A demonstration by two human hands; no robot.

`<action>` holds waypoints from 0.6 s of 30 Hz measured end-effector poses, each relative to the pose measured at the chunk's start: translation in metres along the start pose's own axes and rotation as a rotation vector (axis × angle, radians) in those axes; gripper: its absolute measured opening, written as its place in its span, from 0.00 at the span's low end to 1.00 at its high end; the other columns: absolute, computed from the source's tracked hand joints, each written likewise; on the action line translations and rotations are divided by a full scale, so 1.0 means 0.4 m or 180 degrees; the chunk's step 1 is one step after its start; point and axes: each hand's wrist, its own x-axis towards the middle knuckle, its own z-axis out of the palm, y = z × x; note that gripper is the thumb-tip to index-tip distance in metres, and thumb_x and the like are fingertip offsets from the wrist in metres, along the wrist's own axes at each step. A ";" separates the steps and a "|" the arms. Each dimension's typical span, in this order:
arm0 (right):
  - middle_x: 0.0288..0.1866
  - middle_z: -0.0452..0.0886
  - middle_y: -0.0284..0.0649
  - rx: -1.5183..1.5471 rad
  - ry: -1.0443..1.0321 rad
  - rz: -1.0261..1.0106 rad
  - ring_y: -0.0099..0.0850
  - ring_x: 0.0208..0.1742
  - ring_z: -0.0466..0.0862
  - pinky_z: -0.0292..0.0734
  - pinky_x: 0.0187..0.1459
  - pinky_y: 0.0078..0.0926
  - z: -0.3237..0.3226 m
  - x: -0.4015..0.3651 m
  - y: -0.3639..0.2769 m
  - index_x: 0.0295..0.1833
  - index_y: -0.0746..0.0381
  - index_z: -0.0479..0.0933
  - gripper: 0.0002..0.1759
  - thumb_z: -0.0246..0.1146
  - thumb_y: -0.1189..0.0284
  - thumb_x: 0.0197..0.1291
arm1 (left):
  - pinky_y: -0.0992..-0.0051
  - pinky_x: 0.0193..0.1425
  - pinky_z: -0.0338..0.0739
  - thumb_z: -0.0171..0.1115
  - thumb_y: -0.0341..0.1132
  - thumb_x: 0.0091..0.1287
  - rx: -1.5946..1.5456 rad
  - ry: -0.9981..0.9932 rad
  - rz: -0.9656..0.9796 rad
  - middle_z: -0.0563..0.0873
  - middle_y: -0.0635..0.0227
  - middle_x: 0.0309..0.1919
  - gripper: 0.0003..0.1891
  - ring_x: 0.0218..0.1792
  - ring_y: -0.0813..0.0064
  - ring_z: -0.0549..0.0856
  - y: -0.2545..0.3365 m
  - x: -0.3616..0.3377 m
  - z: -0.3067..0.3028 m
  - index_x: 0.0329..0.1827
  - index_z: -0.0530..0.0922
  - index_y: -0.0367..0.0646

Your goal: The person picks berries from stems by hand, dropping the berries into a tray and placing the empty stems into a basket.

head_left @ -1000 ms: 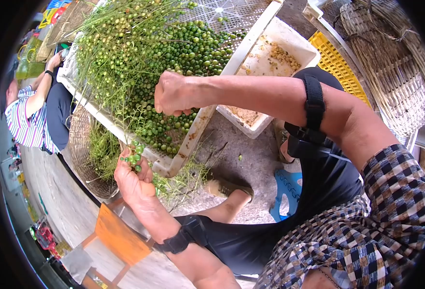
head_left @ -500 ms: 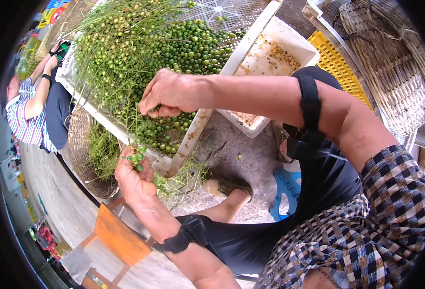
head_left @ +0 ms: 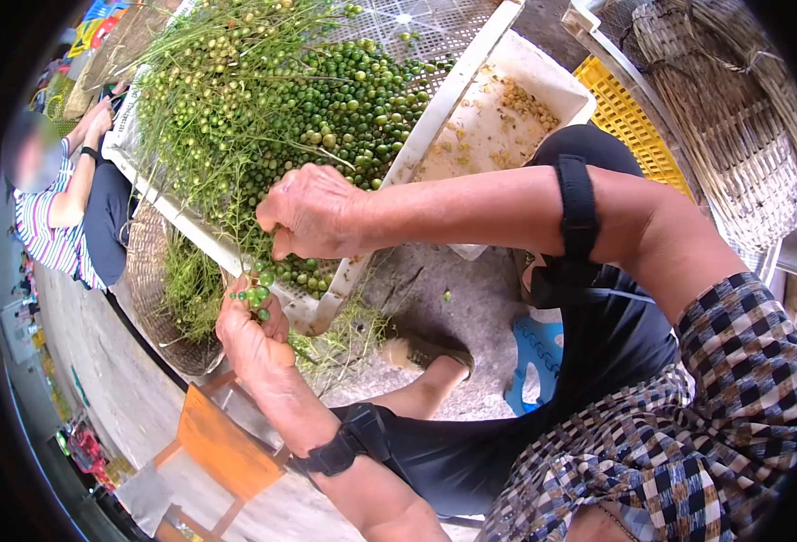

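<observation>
My left hand point(head_left: 252, 332) is closed round a sprig of small round green fruits point(head_left: 256, 294), just off the near corner of a white plastic tray point(head_left: 460, 88). Several of the fruits stick out above its fingers. Above the near end of that tray is my right hand point(head_left: 315, 215), its fingers curled together. Whatever it may hold is hidden behind the fingers. A heap of thin green stems with fruits point(head_left: 204, 117) fills the tray's left side. Loose green fruits point(head_left: 362, 99) lie to the right of the stems on the perforated bottom.
Beside the tray stands a white bin point(head_left: 561, 86) with yellowish bits. Further right are a yellow crate point(head_left: 629, 117) and a woven basket point(head_left: 733, 172). A wicker basket point(head_left: 150, 289) with stems sits at left, near a seated person point(head_left: 64, 208). A blue stool point(head_left: 536, 357) is below.
My right hand has moved down and slightly left, toward the tray's near corner and my left hand. My left hand stays in place with the sprig.
</observation>
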 end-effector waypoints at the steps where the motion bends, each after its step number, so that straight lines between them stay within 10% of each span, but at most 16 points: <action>1: 0.22 0.76 0.46 0.0003 0.0008 0.0007 0.45 0.28 0.78 0.72 0.28 0.37 0.013 0.005 0.011 0.21 0.61 0.75 0.08 0.64 0.68 0.40 | 0.85 0.11 0.50 0.47 0.30 0.60 0.0078 0.0100 -0.0018 0.69 0.69 0.18 0.10 0.10 0.83 0.63 0.006 -0.003 0.008 0.41 0.73 0.36; 7: 0.16 0.74 0.36 0.2203 0.0115 0.0100 0.22 0.17 0.74 0.68 0.16 0.21 0.006 0.037 0.064 0.23 0.70 0.76 0.11 0.56 0.73 0.50 | 0.85 0.11 0.49 0.50 0.33 0.59 -0.0168 0.0360 -0.0393 0.70 0.70 0.20 0.09 0.12 0.83 0.64 0.041 -0.023 0.014 0.38 0.73 0.39; 18: 0.18 0.76 0.39 0.3846 -0.1331 0.0531 0.22 0.14 0.74 0.66 0.13 0.16 0.020 0.024 0.065 0.25 0.69 0.76 0.09 0.65 0.73 0.43 | 0.86 0.12 0.51 0.53 0.33 0.57 -0.0056 0.0229 -0.0327 0.71 0.71 0.20 0.09 0.14 0.84 0.67 0.036 -0.032 0.023 0.39 0.73 0.40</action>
